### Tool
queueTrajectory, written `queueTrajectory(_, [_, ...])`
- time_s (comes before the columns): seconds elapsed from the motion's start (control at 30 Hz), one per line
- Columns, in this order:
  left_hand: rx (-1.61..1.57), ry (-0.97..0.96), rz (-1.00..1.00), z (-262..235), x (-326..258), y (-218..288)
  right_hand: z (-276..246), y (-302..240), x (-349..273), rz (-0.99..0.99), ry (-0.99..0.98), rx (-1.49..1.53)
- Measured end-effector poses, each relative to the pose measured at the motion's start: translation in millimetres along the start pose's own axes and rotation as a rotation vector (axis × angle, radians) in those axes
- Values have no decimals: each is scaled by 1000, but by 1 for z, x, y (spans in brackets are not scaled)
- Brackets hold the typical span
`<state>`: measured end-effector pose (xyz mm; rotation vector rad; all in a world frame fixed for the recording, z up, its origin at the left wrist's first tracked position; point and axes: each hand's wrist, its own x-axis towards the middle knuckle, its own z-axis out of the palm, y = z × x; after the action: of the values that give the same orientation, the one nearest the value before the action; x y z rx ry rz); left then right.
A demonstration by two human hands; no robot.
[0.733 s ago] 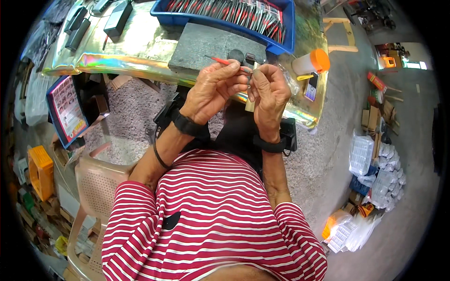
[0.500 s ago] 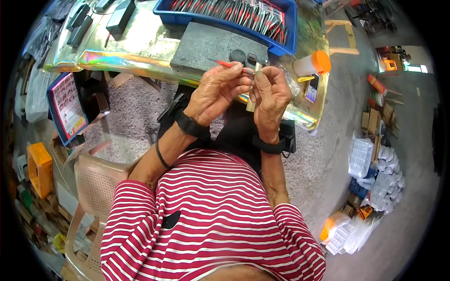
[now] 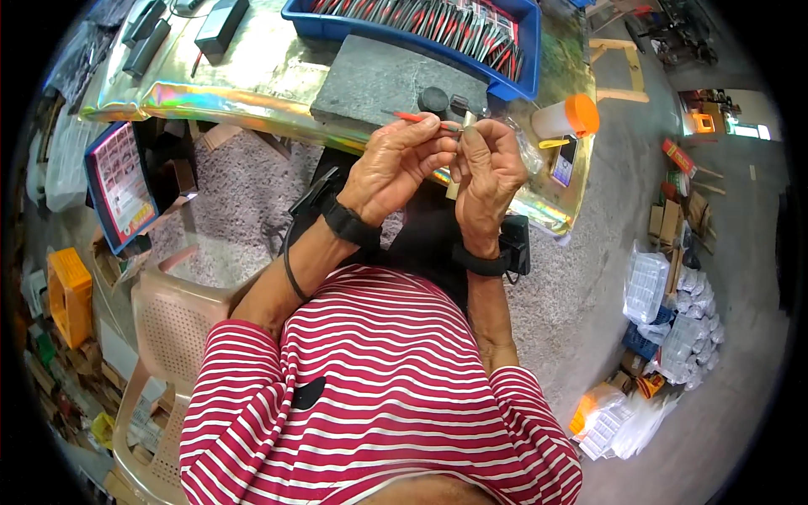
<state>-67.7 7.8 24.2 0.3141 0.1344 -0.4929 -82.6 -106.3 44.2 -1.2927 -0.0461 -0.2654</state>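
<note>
My left hand pinches a slim red tool with a dark pointed end between thumb and fingers, the point aimed left. Close beside it, my right hand is closed at the tool's other end, thumb pressed to forefinger; what sits in that pinch is too small to make out. Both hands are raised in front of a grey stone-like block at the table's near edge. A black round piece rests on the block. Behind it, a blue tray holds many similar red and dark slim pieces.
A clear jar with an orange lid lies right of my hands, near a phone. Dark boxy devices are at the table's far left. A plastic chair stands left of me; bagged goods sit on the floor at right.
Both hands stay together in nearly the same place, with the red tool still in the left. The view has shifted slightly, so the table sits a little further right.
</note>
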Motion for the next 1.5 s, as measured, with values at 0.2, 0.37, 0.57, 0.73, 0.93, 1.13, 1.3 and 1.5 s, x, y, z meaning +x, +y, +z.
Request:
queueTrajectory(0.2, [-11,6,1,0,-1,0,2,0,0,-8,13,-17])
queueTrajectory(0.37, [7,-22,52,0,-1,0,6,5,-3,-66,66,-227])
queueTrajectory(0.57, [361,52,272,3,0,1,4,18,-5,25,87,-93])
queueTrajectory(0.73, [721,113,407,2,5,8,0,21,0,291,69,195])
queueTrajectory(0.93, [1071,5,596,-13,31,12,-4,30,5,408,59,347])
queueTrajectory(1.13, [1156,44,601,-10,47,11,-7,33,13,451,23,363])
queueTrajectory(1.3, [1207,71,551,-12,60,16,-27,21,12,438,57,268])
queueTrajectory(1.5, [1217,87,603,-18,68,12,-69,21,4,382,141,117])
